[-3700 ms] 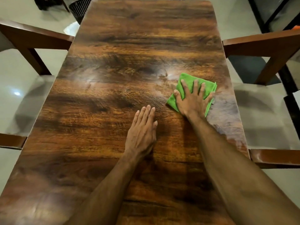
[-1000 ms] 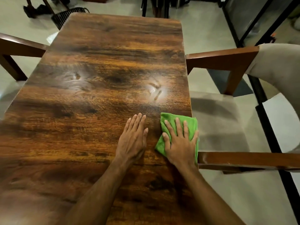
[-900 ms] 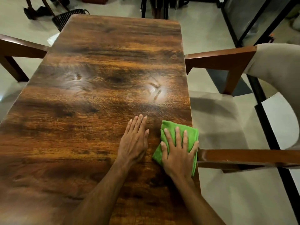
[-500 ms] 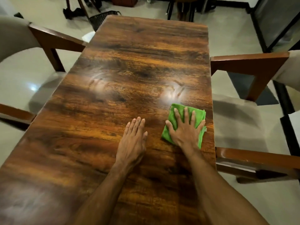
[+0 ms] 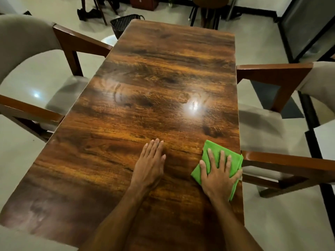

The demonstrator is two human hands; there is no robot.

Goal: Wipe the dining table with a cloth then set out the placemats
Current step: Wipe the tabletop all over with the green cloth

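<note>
Rightward, green cloth (image 5: 220, 156) is lying at the bench's (image 5: 154, 84) right edge, overhanging slightly; right hand (image 5: 218, 175) is pressing it, fingers spread flat. Left hand (image 5: 149, 165) is resting flat, released, on bare wood alongside

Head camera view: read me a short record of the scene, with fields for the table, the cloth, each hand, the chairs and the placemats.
table: wooden table, glossy, with a patch of glare
cloth: green cloth, folded, lying flat near the table's right edge
right hand: right hand flat on the cloth, fingers spread, pressing it
left hand: left hand flat on bare wood, left of the cloth, holding nothing
chairs: left chair and right chair, one at each long side
placemats: none in view
</note>
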